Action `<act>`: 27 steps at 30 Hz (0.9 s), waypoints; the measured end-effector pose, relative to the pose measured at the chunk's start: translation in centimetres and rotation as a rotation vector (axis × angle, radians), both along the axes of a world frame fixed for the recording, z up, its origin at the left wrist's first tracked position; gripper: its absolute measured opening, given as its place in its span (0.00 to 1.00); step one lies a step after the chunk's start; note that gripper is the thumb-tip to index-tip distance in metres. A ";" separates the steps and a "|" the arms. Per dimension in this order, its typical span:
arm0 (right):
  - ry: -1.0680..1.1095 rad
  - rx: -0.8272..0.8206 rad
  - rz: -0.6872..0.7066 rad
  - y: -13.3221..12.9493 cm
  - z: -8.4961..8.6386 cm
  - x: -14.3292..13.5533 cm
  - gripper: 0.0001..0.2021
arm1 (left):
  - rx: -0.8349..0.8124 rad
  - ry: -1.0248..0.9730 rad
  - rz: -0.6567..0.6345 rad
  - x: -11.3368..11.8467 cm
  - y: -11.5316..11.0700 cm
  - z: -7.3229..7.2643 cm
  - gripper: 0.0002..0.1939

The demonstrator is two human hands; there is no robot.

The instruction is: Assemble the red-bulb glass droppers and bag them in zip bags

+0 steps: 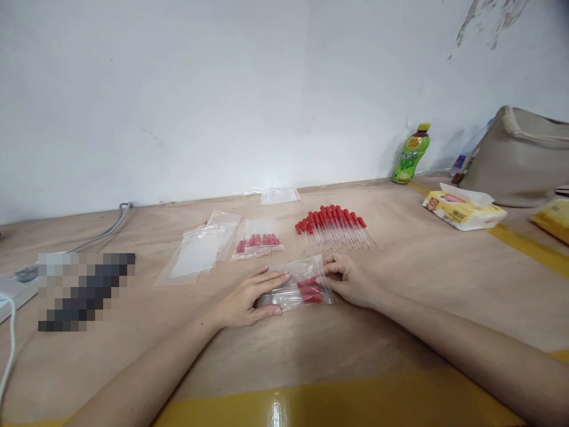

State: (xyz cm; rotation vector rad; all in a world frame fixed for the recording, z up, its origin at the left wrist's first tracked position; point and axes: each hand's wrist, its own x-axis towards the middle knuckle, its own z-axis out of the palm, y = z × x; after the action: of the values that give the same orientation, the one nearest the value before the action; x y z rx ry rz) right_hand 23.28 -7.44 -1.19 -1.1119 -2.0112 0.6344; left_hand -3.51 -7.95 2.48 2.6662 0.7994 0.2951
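A clear zip-lock bag (291,292) lies flat on the table with several red-bulbed droppers (310,290) inside it. My left hand (251,296) rests over the bag's left end, fingers stretched and spread. At the opposite end, my right hand (344,277) is closed, its thumb and fingers pinching the bag's edge near the red bulbs. Beyond the hands is a pile of loose droppers (331,222), with red bulbs and thin clear tubes. Left of that pile lie filled bags (263,237) with red bulbs showing at their near end.
Flat clear bags (198,252) lie at the left, and another bag (280,196) is by the wall. A green bottle (411,155), a tissue pack (464,210) and a grey handbag (518,157) stand at the right. A cable (100,232) and a pixelated dark object (89,290) are at the left.
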 end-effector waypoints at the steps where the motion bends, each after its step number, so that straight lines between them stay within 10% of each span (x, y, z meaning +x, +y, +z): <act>1: -0.018 0.013 0.034 0.1 0.1 0.2 0.07 | 0.000 0.003 0.000 0.0 0.0 -0.1 0.30; 8: -0.195 -0.020 -0.252 3.0 3.5 1.5 0.08 | 0.004 0.009 -0.018 -0.3 0.3 -0.5 0.29; 17: -0.624 -0.027 -0.601 8.1 4.6 -4.5 0.15 | 0.000 0.002 -0.012 -0.2 0.1 -0.3 0.28; 27: -0.503 -0.114 -0.613 9.1 5.7 -5.3 0.12 | 0.012 0.022 -0.013 -0.1 0.1 -0.3 0.29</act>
State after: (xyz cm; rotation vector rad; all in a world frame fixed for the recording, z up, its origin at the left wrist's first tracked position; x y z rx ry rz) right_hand 17.98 1.63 4.55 -1.9979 -1.8731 0.1536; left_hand -3.58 -7.87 2.16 2.6890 0.7890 0.2689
